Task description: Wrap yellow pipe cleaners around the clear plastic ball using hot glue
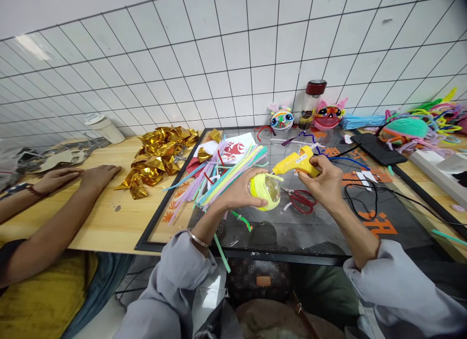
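My left hand (245,190) is closed around a clear plastic ball (273,189) partly wrapped in yellow pipe cleaner (258,189). A loose yellow end sticks out at the ball's upper right. In my right hand (324,178) is a yellow hot glue gun (295,162), its nozzle at the top of the ball; whether it touches cannot be made out. Red-handled scissors (302,201) lie on the dark board just below the glue gun. Left of the ball, a bundle of pastel pipe cleaners (233,171) rests partly behind my left hand.
Crumpled gold foil pieces (160,151) lie at the left, near a co-worker's hands (97,178). Along the wall stand two decorated animal-face balls (281,119) and a glass jar (312,105). A phone (381,149), a black cable (365,215) and more pipe cleaners (440,117) are at the right.
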A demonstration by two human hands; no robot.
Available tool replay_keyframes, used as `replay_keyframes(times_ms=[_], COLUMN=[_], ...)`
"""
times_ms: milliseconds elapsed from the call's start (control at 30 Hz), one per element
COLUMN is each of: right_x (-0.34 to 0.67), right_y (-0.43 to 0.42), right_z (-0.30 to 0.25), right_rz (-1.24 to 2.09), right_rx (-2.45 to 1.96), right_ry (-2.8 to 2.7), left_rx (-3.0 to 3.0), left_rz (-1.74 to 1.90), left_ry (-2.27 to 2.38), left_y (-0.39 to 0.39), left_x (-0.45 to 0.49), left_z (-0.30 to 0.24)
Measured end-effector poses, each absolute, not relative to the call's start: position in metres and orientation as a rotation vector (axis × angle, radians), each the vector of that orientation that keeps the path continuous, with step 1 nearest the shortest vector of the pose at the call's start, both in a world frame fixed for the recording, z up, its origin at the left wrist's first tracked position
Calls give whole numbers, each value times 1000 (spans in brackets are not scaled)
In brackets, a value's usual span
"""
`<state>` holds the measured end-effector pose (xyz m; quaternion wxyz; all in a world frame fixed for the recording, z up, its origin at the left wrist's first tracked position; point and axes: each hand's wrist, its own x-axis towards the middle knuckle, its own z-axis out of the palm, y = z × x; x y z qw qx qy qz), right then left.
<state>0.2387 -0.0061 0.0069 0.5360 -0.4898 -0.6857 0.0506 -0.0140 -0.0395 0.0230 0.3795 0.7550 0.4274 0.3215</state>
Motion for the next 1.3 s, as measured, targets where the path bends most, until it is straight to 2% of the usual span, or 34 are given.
replay_keyframes(times_ms=[1300], right_x=[239], right_y=[-4], right_z=[5], right_rz=[167], right_rx=[-1168], right_ry=[-1632], left_rx=[1908], left_rz=[798], left_ry=[1111], left_y=[-40], left_x=[-14], left_z=[24])
